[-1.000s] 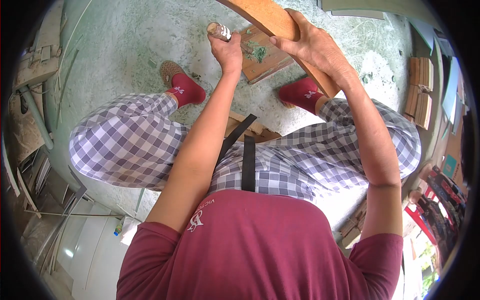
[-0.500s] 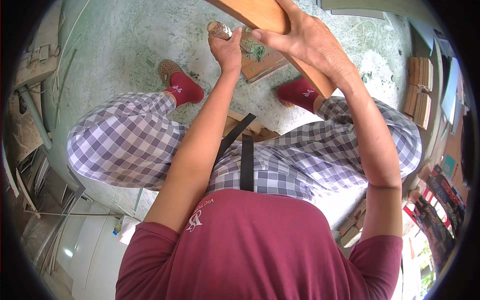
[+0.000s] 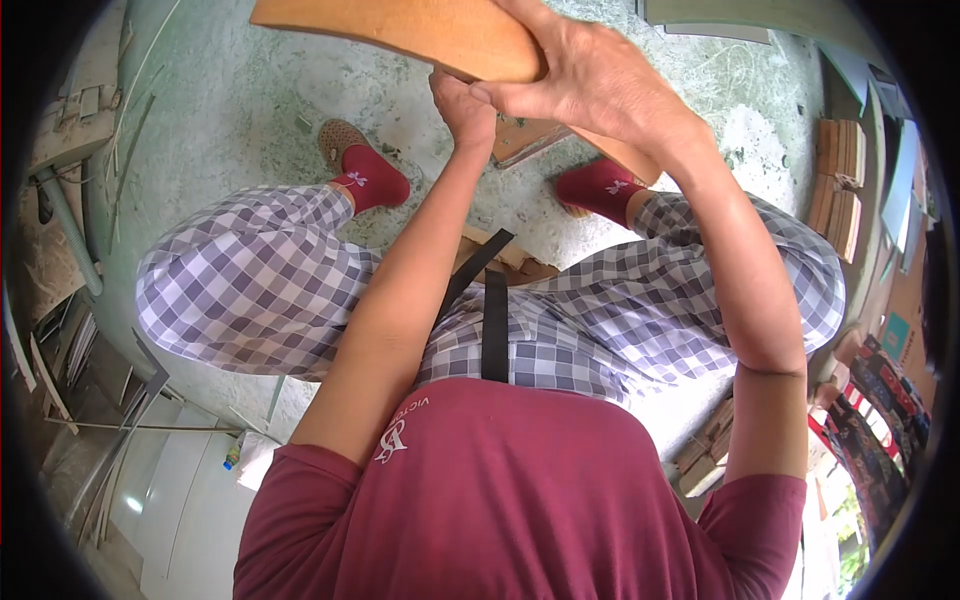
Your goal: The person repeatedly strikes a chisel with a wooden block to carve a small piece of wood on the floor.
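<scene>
An orange-brown curved wooden piece spans the top of the view. My right hand is closed around its right end, the thumb along its lower edge. A narrower wooden part shows beneath that wrist; whether it is joined to the curved piece is hidden. Just under the curved piece is my left hand, its fingers drawn in and partly covered by the wood. What it holds is hidden. Below the hands, a flat wooden block lies on the floor between the feet.
Stacked wood pieces are at the right on the greenish floor. Boards and scraps line the left side, with a grey pipe. A black strap hangs in front of the checked trousers.
The wooden piece has swung and shifted left, now covering part of my left hand. The round brown handle seen in my left hand is out of sight. My right hand has moved slightly left.
</scene>
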Available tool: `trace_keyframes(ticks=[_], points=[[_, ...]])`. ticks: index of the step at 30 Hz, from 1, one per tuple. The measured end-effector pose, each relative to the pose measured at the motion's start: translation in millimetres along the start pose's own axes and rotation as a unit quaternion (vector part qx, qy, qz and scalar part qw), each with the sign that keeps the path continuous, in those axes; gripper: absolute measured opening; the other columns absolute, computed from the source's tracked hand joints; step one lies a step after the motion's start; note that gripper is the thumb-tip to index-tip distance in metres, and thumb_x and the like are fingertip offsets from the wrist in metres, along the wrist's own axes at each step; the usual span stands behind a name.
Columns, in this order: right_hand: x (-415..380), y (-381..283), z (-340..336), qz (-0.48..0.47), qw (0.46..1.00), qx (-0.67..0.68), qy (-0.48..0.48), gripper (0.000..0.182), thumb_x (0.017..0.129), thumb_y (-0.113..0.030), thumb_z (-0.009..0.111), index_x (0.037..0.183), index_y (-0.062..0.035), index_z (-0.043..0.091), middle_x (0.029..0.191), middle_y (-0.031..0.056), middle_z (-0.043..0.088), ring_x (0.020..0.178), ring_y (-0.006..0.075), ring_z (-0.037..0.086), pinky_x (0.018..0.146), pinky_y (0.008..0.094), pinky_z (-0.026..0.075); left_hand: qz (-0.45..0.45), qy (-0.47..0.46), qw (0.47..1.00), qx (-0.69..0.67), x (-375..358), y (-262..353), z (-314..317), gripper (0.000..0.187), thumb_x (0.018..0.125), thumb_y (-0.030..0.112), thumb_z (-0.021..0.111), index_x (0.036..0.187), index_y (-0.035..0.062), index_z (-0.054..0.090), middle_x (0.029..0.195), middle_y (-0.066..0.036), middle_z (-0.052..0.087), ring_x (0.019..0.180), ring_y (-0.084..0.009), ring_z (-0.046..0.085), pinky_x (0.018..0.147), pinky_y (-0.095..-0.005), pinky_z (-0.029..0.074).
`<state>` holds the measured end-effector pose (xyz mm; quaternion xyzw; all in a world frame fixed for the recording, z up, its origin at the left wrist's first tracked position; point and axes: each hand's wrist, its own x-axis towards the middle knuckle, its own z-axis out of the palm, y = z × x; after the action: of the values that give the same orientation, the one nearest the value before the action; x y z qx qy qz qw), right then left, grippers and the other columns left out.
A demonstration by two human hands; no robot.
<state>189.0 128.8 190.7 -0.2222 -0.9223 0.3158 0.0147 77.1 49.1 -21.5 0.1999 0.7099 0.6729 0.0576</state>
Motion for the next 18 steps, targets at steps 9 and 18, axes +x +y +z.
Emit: trace_keyframes(ticks=[9, 18], points=[[1, 3, -1, 0.051, 0.998, 0.034, -0.027, 0.065, 0.073, -0.045, 0.066, 0.126, -0.0130, 0.050, 0.075, 0.0163, 0.067, 0.075, 0.0277, 0.068, 0.072, 0.0414, 0.057, -0.028, 0.015, 0.999, 0.037, 4, 12, -4, 0.026, 0.074, 0.007, 0.070, 0.094, -0.0023, 0.056, 0.094, -0.014, 0.060, 0.087, -0.0272, 0.058, 0.080, -0.0375, 0.045], [4, 1, 3, 0.055, 0.997, -0.030, -0.051, 0.063, 0.072, -0.043, 0.065, 0.127, -0.0158, 0.048, 0.084, 0.0141, 0.068, 0.083, 0.0294, 0.067, 0.083, 0.0414, 0.052, -0.086, 0.048, 0.995, -0.002, 2, 4, -8, 0.032, 0.074, 0.008, 0.071, 0.099, -0.0012, 0.053, 0.099, -0.012, 0.060, 0.093, -0.0208, 0.058, 0.082, -0.0321, 0.045]])
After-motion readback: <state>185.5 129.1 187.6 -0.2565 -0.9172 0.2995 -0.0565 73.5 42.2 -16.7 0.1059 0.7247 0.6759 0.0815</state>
